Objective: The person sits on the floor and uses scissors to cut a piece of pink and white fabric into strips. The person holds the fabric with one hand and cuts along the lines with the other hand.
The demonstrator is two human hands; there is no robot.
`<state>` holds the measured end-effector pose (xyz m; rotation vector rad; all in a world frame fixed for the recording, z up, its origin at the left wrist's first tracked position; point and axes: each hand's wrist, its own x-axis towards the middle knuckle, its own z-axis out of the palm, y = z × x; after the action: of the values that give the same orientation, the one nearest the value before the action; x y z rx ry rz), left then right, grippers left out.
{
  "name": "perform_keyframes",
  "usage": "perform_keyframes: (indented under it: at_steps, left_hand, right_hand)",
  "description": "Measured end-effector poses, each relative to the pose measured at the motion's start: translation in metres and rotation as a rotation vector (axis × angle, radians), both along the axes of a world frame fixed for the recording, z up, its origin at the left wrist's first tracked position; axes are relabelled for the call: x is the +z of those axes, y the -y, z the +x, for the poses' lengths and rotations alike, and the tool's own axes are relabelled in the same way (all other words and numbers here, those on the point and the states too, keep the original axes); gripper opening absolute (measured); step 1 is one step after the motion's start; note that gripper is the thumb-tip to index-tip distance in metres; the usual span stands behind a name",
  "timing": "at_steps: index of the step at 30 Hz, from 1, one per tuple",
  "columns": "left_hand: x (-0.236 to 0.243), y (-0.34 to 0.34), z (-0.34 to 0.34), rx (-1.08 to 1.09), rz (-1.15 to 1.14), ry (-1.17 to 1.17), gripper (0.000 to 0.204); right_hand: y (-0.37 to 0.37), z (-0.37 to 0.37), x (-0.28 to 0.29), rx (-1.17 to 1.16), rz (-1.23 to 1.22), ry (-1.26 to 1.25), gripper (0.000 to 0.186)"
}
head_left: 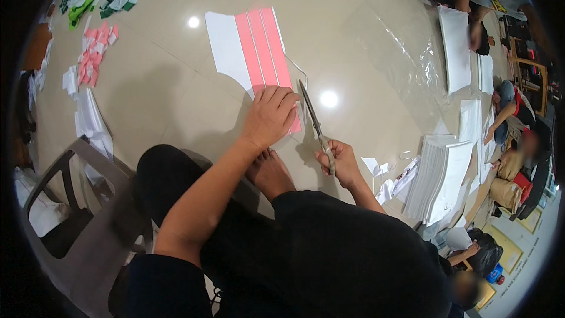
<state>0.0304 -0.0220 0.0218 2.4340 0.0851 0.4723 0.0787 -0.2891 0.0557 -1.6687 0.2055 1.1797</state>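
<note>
While our left hand (269,116) lies flat on the sheet's (250,47) near end, our right hand (340,162) grips scissors (313,121), blades running alongside its right edge.

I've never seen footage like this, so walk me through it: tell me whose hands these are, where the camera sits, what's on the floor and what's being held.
There is no machine here. A person sitting on the floor wears a wide fisheye camera on the head; it looks down, so straight edges bend near the rim. The left hand presses flat on a white sheet with pink stripes lying on the shiny tiled floor. The right hand grips a pair of scissors, blades pointing away along the sheet's right edge. A bare foot shows between the arms. To the right stands a stack of white sheets; pink scraps lie at far left. Other people work at the right edge.
</note>
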Motion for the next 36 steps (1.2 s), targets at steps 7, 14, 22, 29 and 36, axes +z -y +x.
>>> perform_keyframes:
  at_steps: [7,14,22,29,36]
  left_hand:
    - [-0.01,-0.009,0.008,0.17,0.055,-0.024,0.033]
    - [-0.019,-0.015,0.008,0.206,0.038,-0.008,0.022]
    - [-0.02,-0.015,0.007,0.222,-0.109,0.033,0.017]
    - [-0.019,-0.015,0.007,0.2,-0.124,0.037,0.016]
    - [-0.021,-0.017,0.006,0.198,-0.103,0.023,0.016]
  right_hand:
    - [-0.019,-0.001,-0.009,-0.047,0.069,0.003,0.026]
    - [-0.052,0.012,-0.011,0.003,0.044,0.045,0.023]
    - [-0.065,0.018,-0.017,-0.044,0.074,-0.001,0.021]
    - [-0.072,0.019,-0.024,-0.052,0.102,-0.006,0.021]
    - [-0.093,0.028,-0.022,-0.07,0.105,-0.01,0.019]
